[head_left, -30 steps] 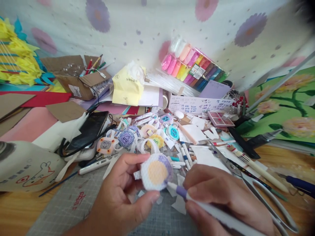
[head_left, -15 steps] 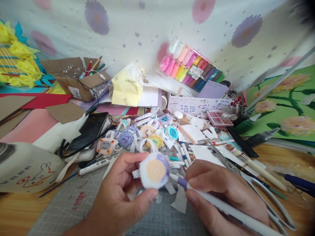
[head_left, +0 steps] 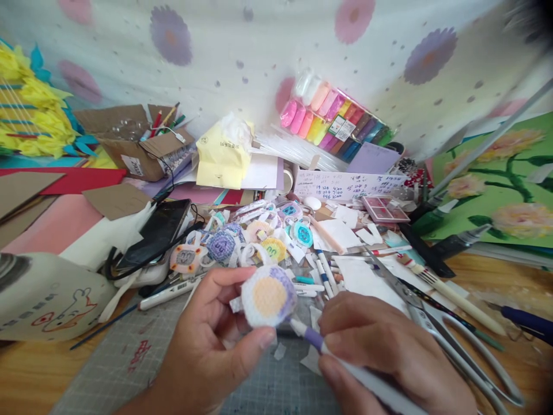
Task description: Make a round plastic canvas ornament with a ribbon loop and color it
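Between the thumb and fingers of my left hand [head_left: 216, 334] is a small round textured disc [head_left: 268, 295], pale around a peach centre, its right rim coloured purple. A white strip sticks out at its left side. My right hand [head_left: 384, 351] grips a white marker with a purple collar [head_left: 314, 338]; its tip is at the disc's lower right rim, and I cannot tell whether it touches. Behind them lies a heap of similar small discs, among them a purple one [head_left: 221, 246], a yellow one [head_left: 272, 250] and a turquoise one [head_left: 301, 234].
A grey cutting mat [head_left: 116, 357] lies under my hands. Large scissors [head_left: 458, 346] rest at the right, beside brushes and pens. At the left stand a white bottle [head_left: 52, 300] and a black phone [head_left: 155, 230]. Behind are a cardboard box [head_left: 133, 150] and a pack of coloured clay [head_left: 337, 118].
The marker tip has moved down along the disc's right rim, my right hand with it. The disc has shifted slightly left and up in my left hand.
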